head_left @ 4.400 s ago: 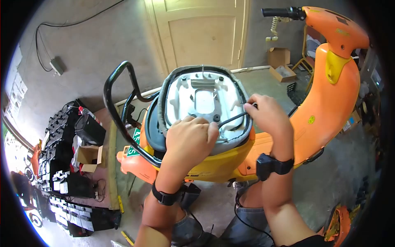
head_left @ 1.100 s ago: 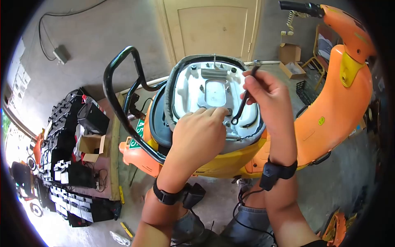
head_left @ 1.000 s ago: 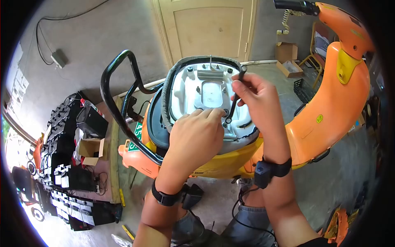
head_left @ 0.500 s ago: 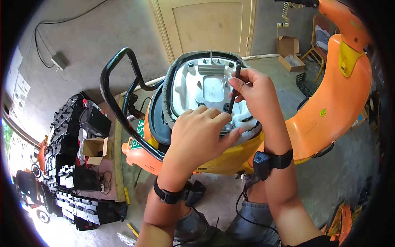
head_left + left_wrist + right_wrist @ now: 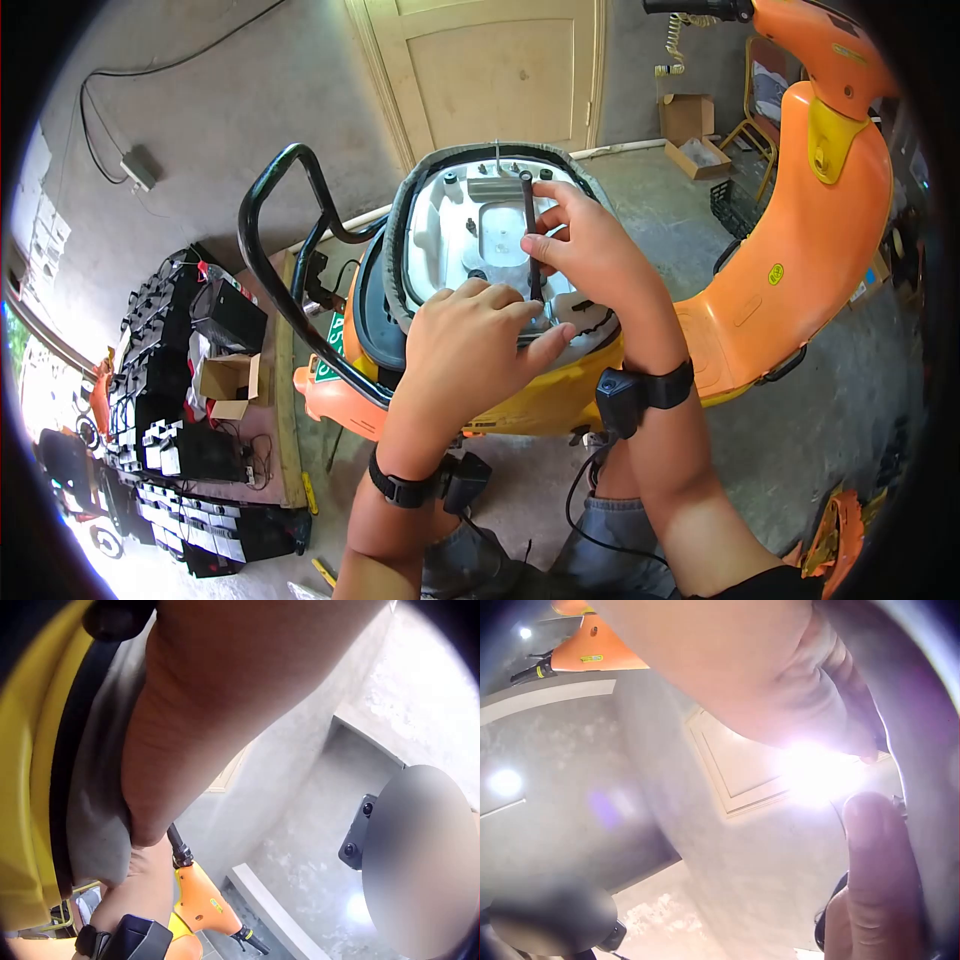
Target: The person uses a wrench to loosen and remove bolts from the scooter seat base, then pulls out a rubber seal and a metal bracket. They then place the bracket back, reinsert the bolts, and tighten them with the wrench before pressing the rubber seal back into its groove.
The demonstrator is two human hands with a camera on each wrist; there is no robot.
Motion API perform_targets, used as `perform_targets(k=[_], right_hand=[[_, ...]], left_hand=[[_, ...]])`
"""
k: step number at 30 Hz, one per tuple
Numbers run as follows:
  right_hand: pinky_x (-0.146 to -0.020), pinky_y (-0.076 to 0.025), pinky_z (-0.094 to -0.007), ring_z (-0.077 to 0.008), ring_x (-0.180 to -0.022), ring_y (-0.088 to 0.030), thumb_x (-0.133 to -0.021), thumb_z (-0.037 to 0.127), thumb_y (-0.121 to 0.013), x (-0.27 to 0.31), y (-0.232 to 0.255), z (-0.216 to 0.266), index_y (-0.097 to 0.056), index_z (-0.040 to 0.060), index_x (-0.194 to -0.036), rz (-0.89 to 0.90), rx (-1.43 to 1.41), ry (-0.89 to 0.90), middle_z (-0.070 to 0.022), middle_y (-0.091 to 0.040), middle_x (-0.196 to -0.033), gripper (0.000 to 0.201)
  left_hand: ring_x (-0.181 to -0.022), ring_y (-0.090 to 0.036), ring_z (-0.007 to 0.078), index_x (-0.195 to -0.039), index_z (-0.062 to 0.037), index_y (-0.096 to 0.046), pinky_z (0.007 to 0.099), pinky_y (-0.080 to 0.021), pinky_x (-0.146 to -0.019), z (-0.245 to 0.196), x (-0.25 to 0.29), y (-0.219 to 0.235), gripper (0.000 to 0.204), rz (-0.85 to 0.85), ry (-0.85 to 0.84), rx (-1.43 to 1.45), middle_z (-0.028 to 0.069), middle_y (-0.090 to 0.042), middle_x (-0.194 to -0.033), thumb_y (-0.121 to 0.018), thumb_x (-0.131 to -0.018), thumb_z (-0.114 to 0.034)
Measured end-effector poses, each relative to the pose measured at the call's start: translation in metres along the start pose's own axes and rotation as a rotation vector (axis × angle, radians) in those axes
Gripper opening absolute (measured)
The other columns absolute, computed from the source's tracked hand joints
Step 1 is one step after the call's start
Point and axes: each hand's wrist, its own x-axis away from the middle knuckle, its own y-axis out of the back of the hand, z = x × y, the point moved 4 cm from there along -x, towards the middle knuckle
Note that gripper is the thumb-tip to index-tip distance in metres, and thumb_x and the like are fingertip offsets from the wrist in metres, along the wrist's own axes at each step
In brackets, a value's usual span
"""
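The scooter body at the right of the frame is glossy orange plastic, with smooth yellow plastic panels under the raised seat. The seat underside looks like matt white moulded plastic, edged by a grey strip that may be cloth or vinyl. The wrench at centre is dark, dull metal. The grab rail at left is shiny black painted metal tube. The door at the top is smooth pale painted wood. The floor is rough grey concrete. The boxes at left are plain brown cardboard.
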Motion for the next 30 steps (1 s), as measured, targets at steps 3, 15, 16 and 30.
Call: perform_targets(k=[3, 15, 16, 30], right_hand=[[-0.079, -0.058, -0.0394, -0.0246, -0.083, -0.074, -0.095, 0.009, -0.075, 0.008, 0.0, 0.013, -0.046, -0.0009, -0.154, 0.116, 0.108, -0.066, -0.0165, -0.077, -0.096, 0.066], [-0.09, -0.055, -0.0462, -0.039, -0.1, -0.071, -0.099, 0.02, -0.069, 0.003, -0.011, -0.009, -0.075, 0.0012, -0.12, 0.165, 0.569, 0.17, -0.0241, -0.074, -0.105, 0.029], [-0.09, -0.055, -0.0462, -0.039, -0.1, -0.071, -0.099, 0.02, -0.069, 0.003, -0.012, -0.006, -0.075, 0.0012, -0.12, 0.165, 0.57, 0.172, -0.0241, -0.074, -0.105, 0.029], [-0.113, -0.04, -0.0515, -0.0357, -0.136, -0.052, -0.101, 0.038, -0.068, 0.018, 0.004, -0.01, -0.082, 0.0106, -0.113, -0.14, 0.906, 0.114, -0.0128, -0.067, -0.135, 0.033]], left_hand=[[-0.086, -0.073, 0.0229, -0.096, -0.0123, -0.086, 0.0377, -0.056, -0.076, 0.001, 0.0, 0.0, 0.036, -0.001, -0.006, 0.001, 0.003, -0.079, -0.09, -0.079, -0.091, -0.047], [-0.088, -0.073, 0.024, -0.099, -0.0121, -0.086, 0.0387, -0.057, -0.076, 0.001, 0.002, 0.0, 0.037, 0.002, -0.016, -0.013, 0.0041, -0.078, -0.092, -0.076, -0.092, -0.048], [-0.088, -0.073, 0.0239, -0.099, -0.0121, -0.086, 0.0389, -0.057, -0.076, 0.001, 0.002, -0.001, 0.038, 0.01, -0.017, -0.021, 0.0041, -0.078, -0.092, -0.076, -0.092, -0.048], [-0.088, -0.074, 0.024, -0.097, -0.0106, -0.087, 0.0394, -0.057, -0.077, 0.001, 0.002, -0.001, 0.039, 0.008, -0.001, 0.003, 0.0053, -0.08, -0.094, -0.076, -0.092, -0.048]])
